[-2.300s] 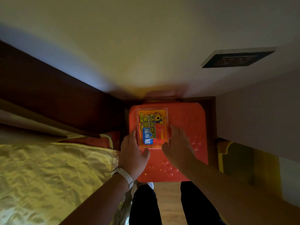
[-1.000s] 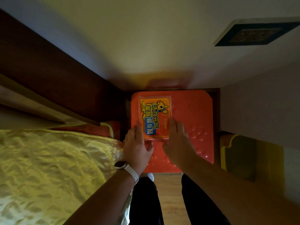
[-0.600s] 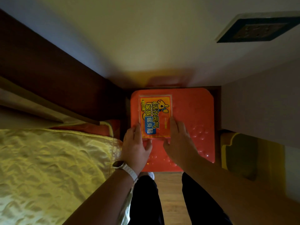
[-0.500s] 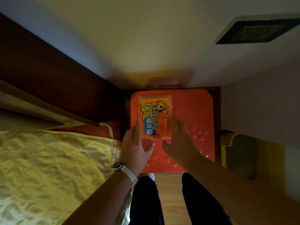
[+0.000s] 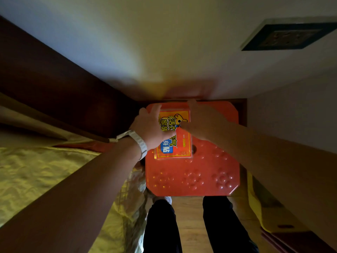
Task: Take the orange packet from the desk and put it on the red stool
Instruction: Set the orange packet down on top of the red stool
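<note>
The orange packet, with yellow and blue print, lies flat on the far left part of the red stool. My left hand, a white watch on its wrist, covers the packet's far left part. Its fingers reach the far left corner and its thumb lies across the print. My right hand holds the far right corner, thumb on the face and fingers curled over the far edge. The packet's far end is hidden under both hands.
A bed with a shiny yellow cover is at the left, against a dark wooden headboard. A pale wall rises right behind the stool and carries a dark switch panel. A yellow object sits low on the right. My legs stand on the wooden floor.
Both hands have moved from the packet's near edge forward to its far end and now grasp its far corners. The packet still lies on the stool.
</note>
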{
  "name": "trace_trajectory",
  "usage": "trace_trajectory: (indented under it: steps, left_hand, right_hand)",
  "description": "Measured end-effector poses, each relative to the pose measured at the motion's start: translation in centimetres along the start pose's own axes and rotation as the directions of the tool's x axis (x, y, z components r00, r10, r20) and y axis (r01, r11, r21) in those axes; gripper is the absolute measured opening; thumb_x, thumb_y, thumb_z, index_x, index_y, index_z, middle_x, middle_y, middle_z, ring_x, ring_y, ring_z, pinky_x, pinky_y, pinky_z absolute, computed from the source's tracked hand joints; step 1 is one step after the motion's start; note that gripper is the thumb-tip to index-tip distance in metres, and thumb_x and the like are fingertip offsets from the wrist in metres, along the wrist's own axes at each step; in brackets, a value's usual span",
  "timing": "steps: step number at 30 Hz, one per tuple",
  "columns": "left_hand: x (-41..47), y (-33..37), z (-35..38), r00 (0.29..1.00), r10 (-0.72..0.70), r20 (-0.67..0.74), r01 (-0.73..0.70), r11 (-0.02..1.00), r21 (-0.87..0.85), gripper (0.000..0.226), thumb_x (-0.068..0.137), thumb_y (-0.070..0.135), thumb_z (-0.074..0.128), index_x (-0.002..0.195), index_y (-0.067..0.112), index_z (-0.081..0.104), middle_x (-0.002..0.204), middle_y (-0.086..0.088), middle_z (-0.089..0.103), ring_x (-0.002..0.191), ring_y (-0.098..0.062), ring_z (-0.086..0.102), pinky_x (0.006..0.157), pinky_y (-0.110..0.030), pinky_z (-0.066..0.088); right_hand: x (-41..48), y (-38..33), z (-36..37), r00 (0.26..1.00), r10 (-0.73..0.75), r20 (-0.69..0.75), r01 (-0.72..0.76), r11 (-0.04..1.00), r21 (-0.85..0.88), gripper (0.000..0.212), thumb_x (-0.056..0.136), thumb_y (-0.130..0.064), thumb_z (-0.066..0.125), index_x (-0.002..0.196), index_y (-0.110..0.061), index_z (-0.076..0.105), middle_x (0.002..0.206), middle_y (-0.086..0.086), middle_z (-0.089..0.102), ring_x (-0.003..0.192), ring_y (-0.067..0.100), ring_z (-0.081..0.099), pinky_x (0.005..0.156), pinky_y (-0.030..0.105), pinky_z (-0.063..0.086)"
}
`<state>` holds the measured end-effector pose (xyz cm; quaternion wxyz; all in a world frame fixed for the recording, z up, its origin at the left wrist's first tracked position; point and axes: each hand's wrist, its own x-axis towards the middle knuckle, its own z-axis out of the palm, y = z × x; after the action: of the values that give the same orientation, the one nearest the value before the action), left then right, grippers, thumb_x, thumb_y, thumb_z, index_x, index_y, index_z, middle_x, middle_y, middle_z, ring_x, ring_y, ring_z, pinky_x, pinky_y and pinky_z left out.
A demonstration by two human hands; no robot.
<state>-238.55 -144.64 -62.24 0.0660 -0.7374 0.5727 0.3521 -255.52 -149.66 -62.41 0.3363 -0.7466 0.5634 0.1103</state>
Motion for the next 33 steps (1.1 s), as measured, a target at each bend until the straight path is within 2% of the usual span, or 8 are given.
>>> trace_trajectory:
  steps: [6,11,16,23,27,29,31,33]
  left_hand:
    - [0.3,0.4,0.8,0.999,0.004,-0.037,-0.005,0.999,-0.031,0.076,0.068,0.050,0.080,0.130,0.025,0.043,0.117,-0.015,0.045,0.093,-0.036,0.062,0.080,-0.038,0.052]
    - [0.4,0.2,1.3,0.998,0.000,-0.055,-0.002,0.999,-0.046,0.078,0.067,0.048,0.082,0.131,0.024,0.043,0.117,-0.015,0.045,0.094,-0.037,0.062,0.083,-0.040,0.053]
    - [0.4,0.2,1.2,0.997,0.014,-0.079,-0.021,0.996,-0.082,0.076,0.069,0.047,0.082,0.131,0.024,0.044,0.116,-0.013,0.045,0.094,-0.034,0.062,0.080,-0.038,0.054]
    - [0.0,0.2,1.5,0.991,0.026,-0.132,-0.041,0.993,-0.114,0.072,0.071,0.042,0.082,0.132,0.023,0.047,0.107,-0.007,0.041,0.095,-0.034,0.061,0.079,-0.037,0.051]
    - [-1.1,0.3,2.2,0.980,-0.003,-0.201,-0.038,0.979,-0.199,0.078,0.073,0.037,0.081,0.138,0.025,0.040,0.115,-0.014,0.047,0.094,-0.034,0.061,0.082,-0.040,0.054]
    - [-2.2,0.2,2.2,0.973,-0.052,-0.225,-0.014,0.959,-0.285,0.081,0.076,0.034,0.078,0.143,0.025,0.035,0.115,-0.010,0.046,0.093,-0.030,0.060,0.084,-0.034,0.052]
    - [-3.3,-0.1,2.2,0.970,-0.136,-0.203,0.058,0.936,-0.347,0.080,0.079,0.032,0.076,0.146,0.021,0.033,0.117,-0.008,0.046,0.094,-0.026,0.057,0.083,-0.028,0.044]
    - [-4.3,-0.2,2.8,0.966,-0.201,-0.161,0.131,0.922,-0.365,0.072,0.080,0.031,0.073,0.141,0.014,0.038,0.122,-0.013,0.052,0.106,-0.030,0.057,0.086,-0.031,0.043]
  right_hand:
    - [0.4,-1.3,0.9,1.000,-0.018,-0.011,0.018,1.000,-0.014,0.043,0.080,-0.029,0.067,0.109,-0.010,0.042,0.091,0.016,0.065,0.084,0.036,0.062,0.056,0.033,0.035]
    - [0.3,-1.0,1.6,0.998,-0.028,-0.047,0.029,0.999,0.023,0.042,0.078,-0.028,0.068,0.106,-0.012,0.042,0.090,0.017,0.062,0.079,0.037,0.061,0.055,0.032,0.033]
    - [0.2,-0.8,1.9,0.997,-0.022,-0.072,0.026,0.998,0.054,0.039,0.078,-0.028,0.068,0.103,-0.014,0.041,0.078,0.011,0.053,0.074,0.035,0.059,0.051,0.031,0.028]
    - [0.0,-0.9,2.4,0.997,0.016,-0.080,-0.008,0.995,0.099,0.047,0.079,-0.032,0.068,0.113,-0.013,0.043,0.099,0.018,0.057,0.087,0.037,0.058,0.060,0.031,0.031]
    - [-0.6,-0.7,2.7,0.995,0.039,-0.089,-0.026,0.990,0.139,0.053,0.081,-0.033,0.066,0.122,-0.012,0.040,0.106,0.019,0.055,0.095,0.039,0.057,0.066,0.034,0.038]
    - [-1.4,-0.7,2.5,0.994,0.055,-0.097,-0.041,0.989,0.145,0.060,0.084,-0.036,0.065,0.130,-0.012,0.035,0.108,0.021,0.055,0.095,0.040,0.057,0.068,0.036,0.041]
    - [-2.2,-0.8,2.6,0.991,0.083,-0.108,-0.070,0.990,0.124,0.058,0.085,-0.036,0.063,0.129,-0.009,0.035,0.104,0.021,0.058,0.090,0.040,0.059,0.063,0.034,0.038]
    - [-3.0,-1.2,3.1,0.987,0.137,-0.088,-0.124,0.983,0.139,0.056,0.086,-0.032,0.061,0.129,-0.007,0.035,0.101,0.020,0.060,0.088,0.038,0.061,0.060,0.031,0.033]
